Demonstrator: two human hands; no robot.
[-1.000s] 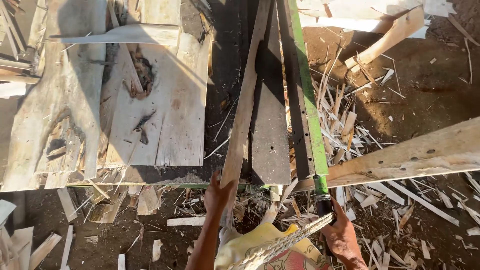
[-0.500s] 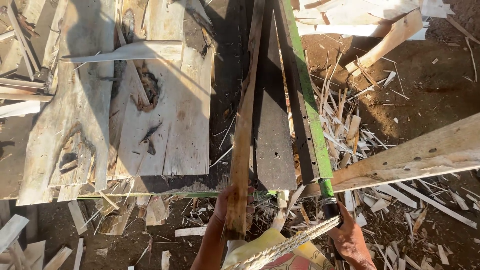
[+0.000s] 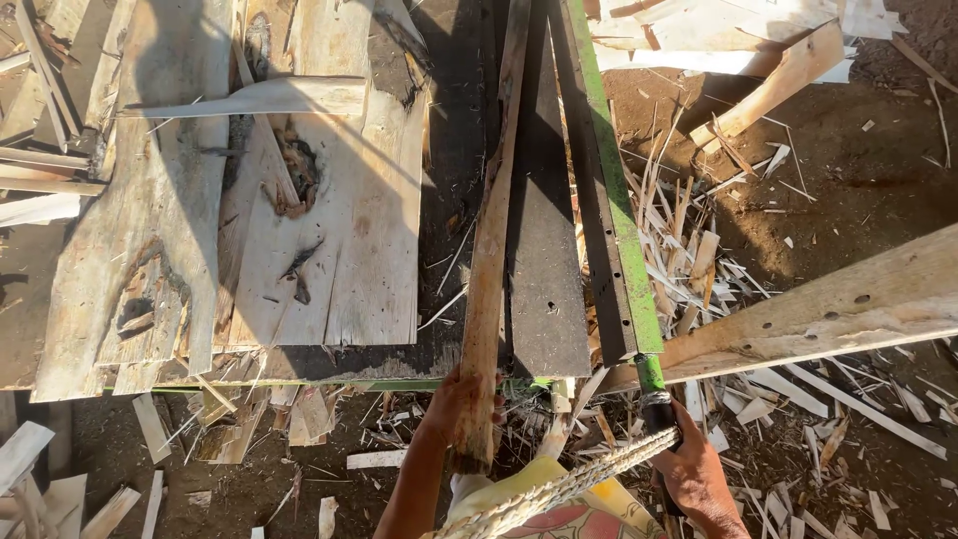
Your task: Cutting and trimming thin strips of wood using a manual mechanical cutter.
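Note:
My left hand point(image 3: 451, 407) grips the near end of a long narrow wooden strip point(image 3: 491, 230) that runs away from me over a dark work table point(image 3: 544, 269). My right hand point(image 3: 694, 469) is closed on the dark handle at the near end of a green metal rail point(image 3: 614, 190), which lies along the table's right side. A braided rope point(image 3: 564, 486) crosses in front of my body between both arms.
Rough wide planks point(image 3: 249, 230) lie stacked on the table's left. A thick beam point(image 3: 828, 309) angles in from the right. Offcuts and splinters point(image 3: 699, 250) litter the dirt floor to the right and below the table edge; more boards point(image 3: 738, 40) lie far right.
The narrow strip has slid toward me along the table, and my left hand has taken hold of its near end. My right hand stays on the rail handle.

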